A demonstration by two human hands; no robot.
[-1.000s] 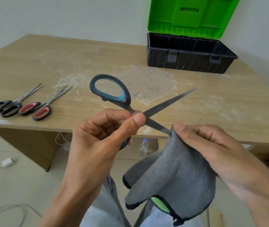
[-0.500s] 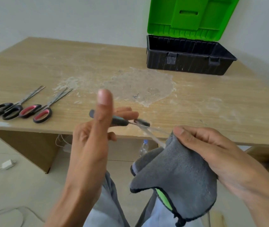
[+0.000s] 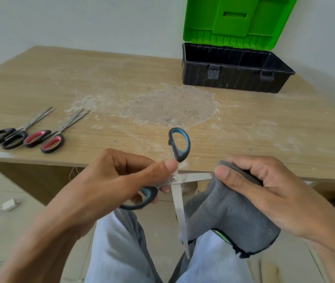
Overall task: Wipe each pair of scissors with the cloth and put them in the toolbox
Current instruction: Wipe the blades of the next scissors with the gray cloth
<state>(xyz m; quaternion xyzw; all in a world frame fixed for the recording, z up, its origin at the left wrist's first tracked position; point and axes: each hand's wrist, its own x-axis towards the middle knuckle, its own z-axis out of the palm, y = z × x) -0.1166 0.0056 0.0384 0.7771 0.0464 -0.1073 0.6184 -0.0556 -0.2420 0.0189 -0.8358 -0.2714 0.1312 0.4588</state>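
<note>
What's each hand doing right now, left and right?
Left hand: holding the blue-handled scissors near the pivot, blades spread.
Right hand: pinching the grey cloth around one blade.

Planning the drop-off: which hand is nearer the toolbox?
Right. The right hand, gripping the cloth, is directly in front of the toolbox; the left hand, holding the blue-handled scissors, is off to its left.

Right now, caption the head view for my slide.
Left hand holds open blue-handled scissors while right hand pinches a grey cloth on one blade; open toolbox behind.
</note>
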